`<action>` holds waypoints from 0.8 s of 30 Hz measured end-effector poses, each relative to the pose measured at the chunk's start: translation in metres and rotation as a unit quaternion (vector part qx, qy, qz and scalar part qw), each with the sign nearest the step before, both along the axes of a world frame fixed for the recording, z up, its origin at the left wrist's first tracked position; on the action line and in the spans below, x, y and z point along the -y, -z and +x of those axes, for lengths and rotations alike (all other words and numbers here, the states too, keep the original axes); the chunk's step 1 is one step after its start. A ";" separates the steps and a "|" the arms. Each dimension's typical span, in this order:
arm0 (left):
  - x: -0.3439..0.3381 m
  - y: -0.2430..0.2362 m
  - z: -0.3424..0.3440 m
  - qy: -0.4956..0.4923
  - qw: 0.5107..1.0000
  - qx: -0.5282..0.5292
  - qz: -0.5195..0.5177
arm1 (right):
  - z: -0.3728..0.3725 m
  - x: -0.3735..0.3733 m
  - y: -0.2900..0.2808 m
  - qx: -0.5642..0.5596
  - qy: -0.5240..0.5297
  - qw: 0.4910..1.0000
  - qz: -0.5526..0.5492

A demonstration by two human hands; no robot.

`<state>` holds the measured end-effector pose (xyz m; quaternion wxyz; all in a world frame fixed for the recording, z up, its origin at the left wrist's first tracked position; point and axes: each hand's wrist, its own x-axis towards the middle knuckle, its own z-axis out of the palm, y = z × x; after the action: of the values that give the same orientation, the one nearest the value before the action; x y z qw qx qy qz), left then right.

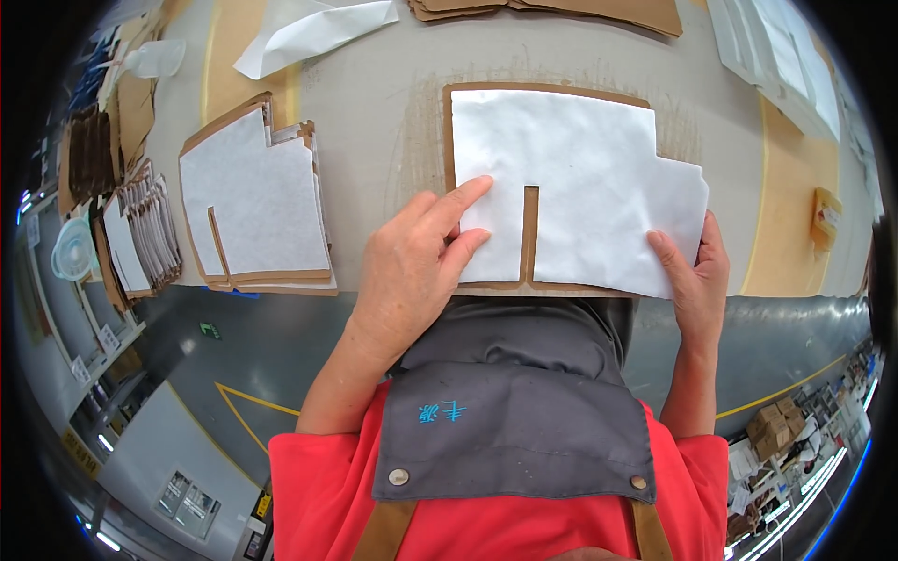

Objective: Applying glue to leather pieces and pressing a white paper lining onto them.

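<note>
A white notched sheet [599, 206] lies over a brown cardboard piece [552, 89] at the table's front edge. The cardboard shows along the top and left and through the narrow slot. My right hand [697, 276] grips the sheet's lower right edge, thumb on top and fingers tucked underneath. At the left edge, my left hand [412, 252] rests its outstretched index fingertip and thumb tip on the sheet, apart from each other; its other fingers are curled and partly hidden. To the left sits a stack of similar white-faced cardboard pieces [253, 192].
A loose white sheet [323, 37] and stacked brown cardboard [561, 9] lie at the far side. White sheets [781, 56] are piled far right, near a small yellow block [826, 218]. More upright pieces [145, 229], a plastic bottle [156, 59] and a small fan [75, 249] are left.
</note>
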<state>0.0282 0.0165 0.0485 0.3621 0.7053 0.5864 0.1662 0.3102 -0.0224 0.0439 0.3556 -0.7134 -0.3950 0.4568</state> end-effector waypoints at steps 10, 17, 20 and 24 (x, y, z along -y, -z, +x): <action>-0.002 -0.010 0.003 -0.005 0.999 -0.006 -0.034 | -0.002 0.000 0.000 0.081 -0.013 0.997 0.014; -0.010 -0.022 0.008 0.036 0.989 -0.071 0.121 | 0.009 0.014 0.006 0.114 0.022 0.993 0.027; -0.016 -0.016 0.031 0.113 0.978 -0.021 0.177 | 0.013 0.018 0.009 0.122 0.038 0.991 0.043; -0.025 0.011 0.080 0.222 0.951 0.046 0.210 | 0.013 0.021 0.010 0.135 0.037 0.989 0.042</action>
<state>0.1078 0.0410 0.0374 0.2601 0.8693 0.3498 0.2331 0.3237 -0.0430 0.0341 0.3450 -0.7675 -0.4311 0.3257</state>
